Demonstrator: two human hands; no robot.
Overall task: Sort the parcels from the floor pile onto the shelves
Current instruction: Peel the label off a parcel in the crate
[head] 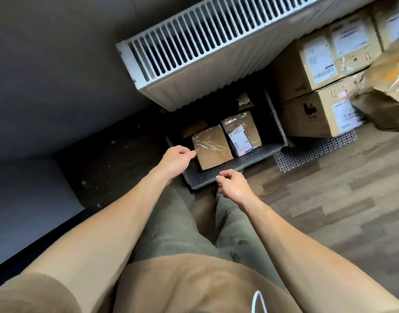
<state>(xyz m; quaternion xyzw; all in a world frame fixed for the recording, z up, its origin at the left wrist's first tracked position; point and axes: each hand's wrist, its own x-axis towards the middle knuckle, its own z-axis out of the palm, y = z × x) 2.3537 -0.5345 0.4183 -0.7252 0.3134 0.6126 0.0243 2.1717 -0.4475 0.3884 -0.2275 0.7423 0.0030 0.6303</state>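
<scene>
Wood-look floor (pixel 329 211), white radiator (pixel 205 41) top centre; under it a dark crate (pixel 259 154) w/ parcels. Nearest parcel (pixel 213 146), centre frame: brown cardboard, clear tape over its left end. Left hand (pixel 176 159): bent fingertips (pixel 191 152) meet that taped edge; pinching or just touching, can't tell. Right hand (pixel 233 185) loosely curled, holding nothing, over the crate's near rim. Stacked boxes (pixel 318 64) upper right are blurred.

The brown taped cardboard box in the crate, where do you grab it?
Probably by its left and near edges, from above: the brown taped cardboard box lies flat in the dark plastic crate; the labelled parcel crowds its right side. The left hand is at that left edge.
</scene>
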